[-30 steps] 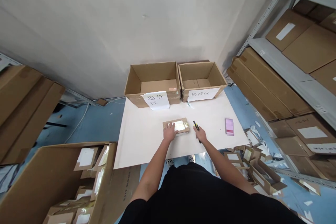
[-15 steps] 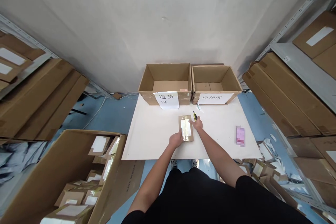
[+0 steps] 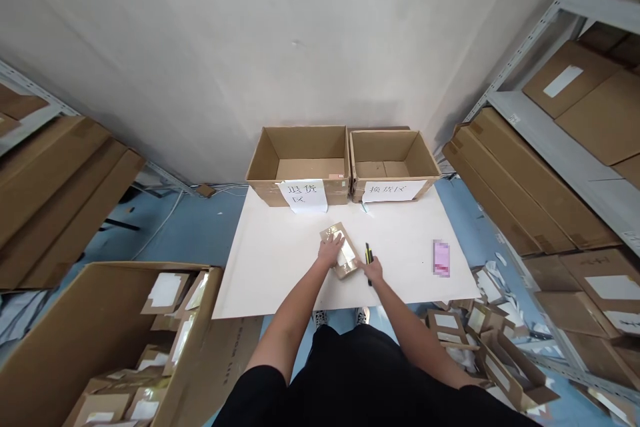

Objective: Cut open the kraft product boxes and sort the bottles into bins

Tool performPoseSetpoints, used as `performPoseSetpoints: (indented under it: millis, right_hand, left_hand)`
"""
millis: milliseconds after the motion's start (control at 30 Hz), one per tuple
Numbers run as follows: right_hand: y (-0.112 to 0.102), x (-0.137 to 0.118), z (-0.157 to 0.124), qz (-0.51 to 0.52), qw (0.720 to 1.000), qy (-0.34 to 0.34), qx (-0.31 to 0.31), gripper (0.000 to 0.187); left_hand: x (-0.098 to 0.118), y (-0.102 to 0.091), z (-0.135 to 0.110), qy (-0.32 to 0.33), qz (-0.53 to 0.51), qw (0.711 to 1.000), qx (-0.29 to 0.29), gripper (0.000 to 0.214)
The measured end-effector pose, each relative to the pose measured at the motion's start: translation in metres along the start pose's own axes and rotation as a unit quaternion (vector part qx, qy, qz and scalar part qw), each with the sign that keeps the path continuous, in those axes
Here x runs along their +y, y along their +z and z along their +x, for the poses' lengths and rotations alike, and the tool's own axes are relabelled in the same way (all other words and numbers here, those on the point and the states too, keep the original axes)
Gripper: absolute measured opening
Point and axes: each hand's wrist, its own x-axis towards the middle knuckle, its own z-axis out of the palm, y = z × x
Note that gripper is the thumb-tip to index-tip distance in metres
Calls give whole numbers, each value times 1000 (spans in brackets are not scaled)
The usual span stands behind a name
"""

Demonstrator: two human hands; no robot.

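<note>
A small taped cardboard box [image 3: 346, 255] with a white label lies on the white table, turned at a slant. My left hand [image 3: 330, 251] lies over its upper left side, fingers wrapped across the top and edge, holding it. In my right hand [image 3: 372, 269], beside the box's lower right corner, is a black and yellow utility knife [image 3: 369, 255], pointing away from me. The right fingertips reach close to the box; whether they touch it I cannot tell.
Two open cardboard boxes with paper signs, a left one [image 3: 270, 193] and a right one [image 3: 357, 190], stand at the table's back. A blurred pink item [image 3: 441, 258] lies on the right. A large carton [image 3: 195, 320] of parcels stands left; loaded shelves [image 3: 560, 130] flank the right.
The small box has turned from straight to slanted. My left hand has moved from its lower left side up onto its top left. My right hand with the knife has drawn nearer to me.
</note>
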Motion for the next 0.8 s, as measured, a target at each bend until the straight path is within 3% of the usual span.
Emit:
performPoseSetpoints:
  millis: [133,267,333,467,567,800]
  right_hand:
    - [-45,-46,41,-59,995,-33,67,58]
    - [-71,-70,59,-77,993,-65,57,46]
    - [-77,-63,56,-39,998,-42,17,40]
    - [-89,-24,42,-8,997,-13,-77,57]
    - [-98,-5,34,-26,994,-19,-107,61]
    - [-105,-14,35,-103,980,-91,-145,64]
  left_hand:
    - [37,17,-8,-121,-23,992,15,116]
    - [70,39,-15,-147,-58,985,70,90]
    - [77,50,-19,-149,-76,981,99,85]
    - [77,65,-24,-160,-92,975,121,81]
    - [75,68,-23,-149,-89,978,118,82]
    - [71,62,-17,-155,-89,980,85,82]
